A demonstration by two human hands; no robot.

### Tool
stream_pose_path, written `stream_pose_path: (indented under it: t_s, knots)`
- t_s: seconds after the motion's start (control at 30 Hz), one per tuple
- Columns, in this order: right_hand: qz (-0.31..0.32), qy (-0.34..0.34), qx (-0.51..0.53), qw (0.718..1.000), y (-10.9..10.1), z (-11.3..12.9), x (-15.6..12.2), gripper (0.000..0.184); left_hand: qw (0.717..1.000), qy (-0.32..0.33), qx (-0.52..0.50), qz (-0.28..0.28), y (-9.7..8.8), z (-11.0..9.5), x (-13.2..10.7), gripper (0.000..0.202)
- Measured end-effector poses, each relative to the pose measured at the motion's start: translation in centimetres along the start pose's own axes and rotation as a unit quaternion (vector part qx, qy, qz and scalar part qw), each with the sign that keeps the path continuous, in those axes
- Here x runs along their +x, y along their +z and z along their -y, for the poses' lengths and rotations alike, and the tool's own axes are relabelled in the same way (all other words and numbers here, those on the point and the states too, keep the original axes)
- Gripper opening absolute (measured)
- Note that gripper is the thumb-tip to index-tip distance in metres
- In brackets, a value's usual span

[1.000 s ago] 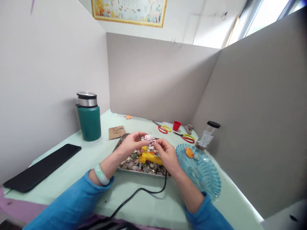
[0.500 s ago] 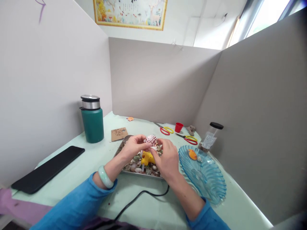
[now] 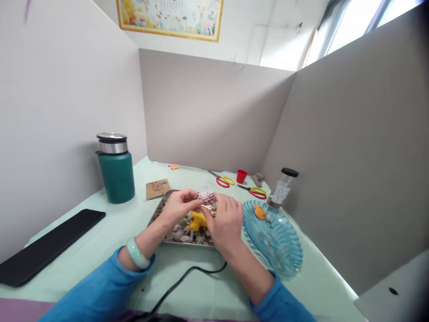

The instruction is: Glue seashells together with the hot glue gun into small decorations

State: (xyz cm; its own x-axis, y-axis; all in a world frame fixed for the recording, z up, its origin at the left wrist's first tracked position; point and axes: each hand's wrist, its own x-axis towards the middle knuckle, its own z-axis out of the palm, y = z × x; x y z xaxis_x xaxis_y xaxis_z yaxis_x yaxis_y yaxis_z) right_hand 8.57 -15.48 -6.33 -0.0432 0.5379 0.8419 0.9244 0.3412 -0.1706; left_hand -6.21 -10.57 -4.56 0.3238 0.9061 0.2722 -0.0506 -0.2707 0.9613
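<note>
A pink-and-white ridged seashell (image 3: pixel 207 197) is pinched between my two hands above a metal tray (image 3: pixel 191 244). My left hand (image 3: pixel 180 209) grips its left side with thumb and fingers. From the right, my right hand (image 3: pixel 228 220) closes on it too, its thumb low and its fingers partly hidden behind the shell. Small shells (image 3: pixel 179 235) of many kinds fill the tray. Among them, just below my hands, lies a yellow object (image 3: pixel 197 221) resembling a glue gun, with a pale stick poking out; its shape is partly covered.
Right of the tray is a blue fluted plate (image 3: pixel 283 250) bearing an orange piece (image 3: pixel 259 212). Behind are two pairs of scissors (image 3: pixel 223 180), a red cup (image 3: pixel 241 176) and a black-lidded jar (image 3: pixel 283 188). A green flask (image 3: pixel 117 176) stands left. A black cord (image 3: pixel 187 273) crosses the front.
The view has shifted, so everything appears farther left. The shell has tilted and sits a little lower between my fingers, still held by both hands.
</note>
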Motion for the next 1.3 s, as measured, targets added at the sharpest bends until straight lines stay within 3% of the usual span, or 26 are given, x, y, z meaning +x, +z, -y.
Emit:
stream_pose_path:
  t_s: [0.2,0.3,0.37,0.5,0.6,0.67,1.0,1.3]
  knots:
    - [0.028,0.003,-0.023,0.999,-0.2,0.5,0.1,0.038,0.998,0.004,0.049,0.025,-0.2,-0.1,-0.1,0.024]
    - [0.053,0.017,-0.02,0.998,-1.3,-0.9,1.0,0.037,0.999,0.004,0.037,0.031,-0.1,-0.3,-0.3,0.035]
    - [0.062,0.056,-0.015,0.996,-2.6,-3.3,1.7,0.035,0.999,0.007,0.032,0.026,0.0,-0.5,-0.4,0.042]
    - [0.126,0.128,-0.051,0.982,-4.9,-10.9,1.9,0.034,0.998,0.001,0.06,0.016,0.0,-0.5,-0.4,0.039]
    - [0.206,0.174,-0.128,0.954,-5.4,-15.7,0.5,0.036,0.996,0.004,0.091,0.014,-0.2,-0.4,-0.3,0.033]
    - [0.237,0.199,-0.191,0.932,-5.3,-17.3,-0.6,0.041,0.993,0.012,0.117,0.014,-0.2,-0.4,-0.3,0.031]
    - [0.333,0.194,-0.305,0.871,-3.3,-16.5,-1.4,0.047,0.982,0.022,0.185,0.018,-0.3,-0.3,-0.3,0.034]
    - [0.35,0.198,-0.3,0.865,-3.1,-16.6,-1.7,0.048,0.981,0.03,0.19,0.016,-0.3,-0.2,-0.3,0.033]
